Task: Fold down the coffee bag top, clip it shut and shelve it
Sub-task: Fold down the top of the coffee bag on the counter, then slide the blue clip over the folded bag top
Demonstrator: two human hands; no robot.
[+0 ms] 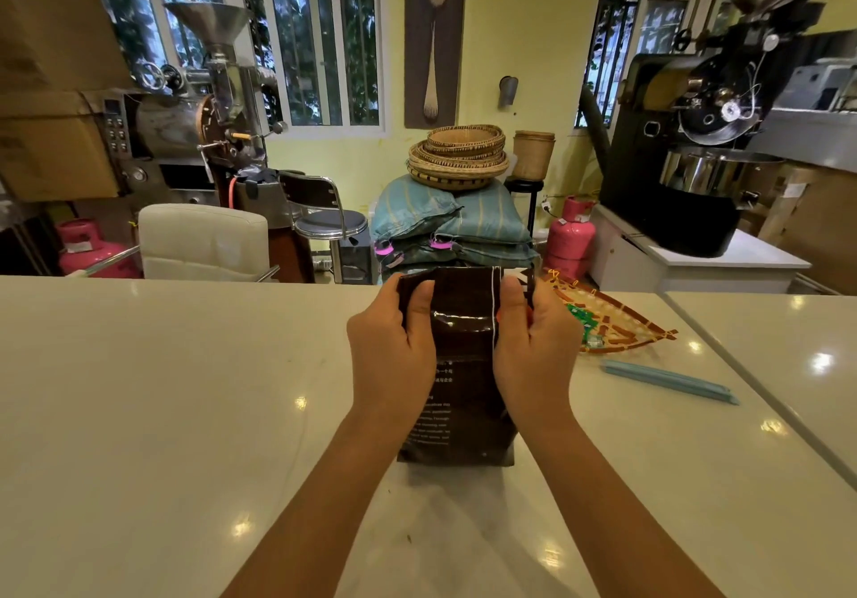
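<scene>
A dark brown coffee bag with white print stands upright on the white counter in front of me. My left hand grips the bag's upper left edge, thumb across the front. On the upper right edge sits my right hand, pinching the top. The top strip of the bag is bent over between my thumbs. A long light-blue bag clip lies flat on the counter to the right of the bag, apart from both hands.
An orange and brown woven mat lies behind the clip. A seam runs diagonally across the counter at the right. Beyond the counter are a white chair, coffee roasters, pink gas cylinders, sacks and baskets.
</scene>
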